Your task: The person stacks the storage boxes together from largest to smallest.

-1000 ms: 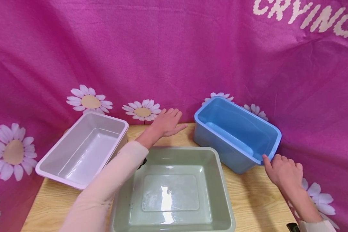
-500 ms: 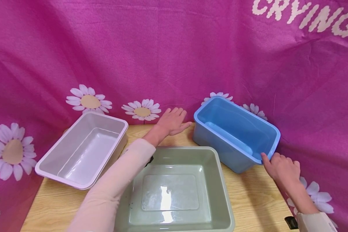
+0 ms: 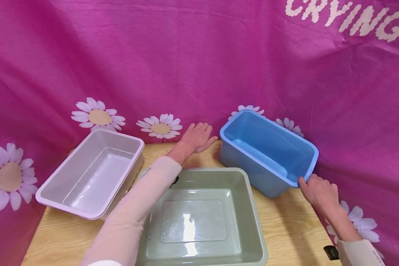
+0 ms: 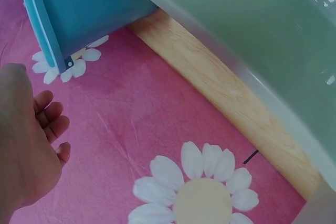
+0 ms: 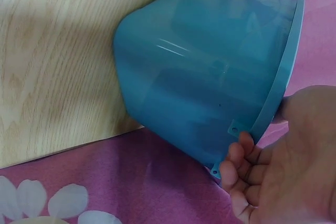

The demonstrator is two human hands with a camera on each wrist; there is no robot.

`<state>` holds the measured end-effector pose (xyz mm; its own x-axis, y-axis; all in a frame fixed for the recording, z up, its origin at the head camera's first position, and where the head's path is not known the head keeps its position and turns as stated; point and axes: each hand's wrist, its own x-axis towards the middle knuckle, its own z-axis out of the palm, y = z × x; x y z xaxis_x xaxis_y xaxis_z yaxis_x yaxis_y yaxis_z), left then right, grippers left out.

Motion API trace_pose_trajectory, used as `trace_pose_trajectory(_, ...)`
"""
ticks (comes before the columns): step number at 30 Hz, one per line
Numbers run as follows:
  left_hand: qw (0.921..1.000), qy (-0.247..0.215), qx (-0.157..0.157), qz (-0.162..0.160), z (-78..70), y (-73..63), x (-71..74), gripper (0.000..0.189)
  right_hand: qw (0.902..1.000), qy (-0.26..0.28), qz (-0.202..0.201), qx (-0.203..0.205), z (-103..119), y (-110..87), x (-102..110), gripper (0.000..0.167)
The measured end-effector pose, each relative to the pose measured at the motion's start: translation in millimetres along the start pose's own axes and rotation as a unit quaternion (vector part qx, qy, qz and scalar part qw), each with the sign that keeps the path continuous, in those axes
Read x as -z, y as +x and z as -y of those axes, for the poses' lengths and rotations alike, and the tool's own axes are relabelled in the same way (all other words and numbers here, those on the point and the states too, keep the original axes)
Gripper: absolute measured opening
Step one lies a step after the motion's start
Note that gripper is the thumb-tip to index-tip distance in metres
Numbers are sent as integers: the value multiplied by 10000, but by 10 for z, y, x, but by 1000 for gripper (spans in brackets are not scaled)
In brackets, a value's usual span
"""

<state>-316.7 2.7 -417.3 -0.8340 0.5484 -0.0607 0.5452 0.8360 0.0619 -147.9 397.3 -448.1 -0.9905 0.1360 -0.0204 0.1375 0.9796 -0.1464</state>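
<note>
A deep blue plastic bin (image 3: 249,168) stands angled at the back right of the table. My right hand (image 3: 320,191) grips its near right corner, thumb over the rim and fingers curled below it; the right wrist view shows the fingertips (image 5: 245,142) under the lip. Stretched across the green tub (image 3: 251,207), my left arm ends in a left hand (image 3: 197,138) with loosely extended fingers and nothing in it. That hand hovers by the table's back edge, just left of the blue bin and apart from it. The green tub's inside holds nothing visible.
At the left, a pale lilac bin (image 3: 61,173) sits angled on the wooden table (image 3: 61,236). A magenta cloth (image 3: 173,66) printed with daisies hangs close behind and beside the table. Near my right wrist lies a small black object (image 3: 331,252), partly a strap perhaps.
My left hand has shifted slightly right toward the blue bin. The right hand keeps its grip on the bin's corner. The whole head view has drifted a little.
</note>
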Motion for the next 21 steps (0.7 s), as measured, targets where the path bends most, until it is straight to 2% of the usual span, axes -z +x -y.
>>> trace_pose_trajectory(5,10000,25,74,11,-29,88,-14,58,9999,2,-153,-5,-30,11,-9,48)
trace_pose_trajectory(11,9999,-22,127,3,-102,171,-2,57,9999,-7,-118,-59,-83,-12,1,47)
trace_pose_trajectory(21,9998,-57,171,44,-241,237,-1,60,9996,-67,-221,-129,-85,16,-15,57)
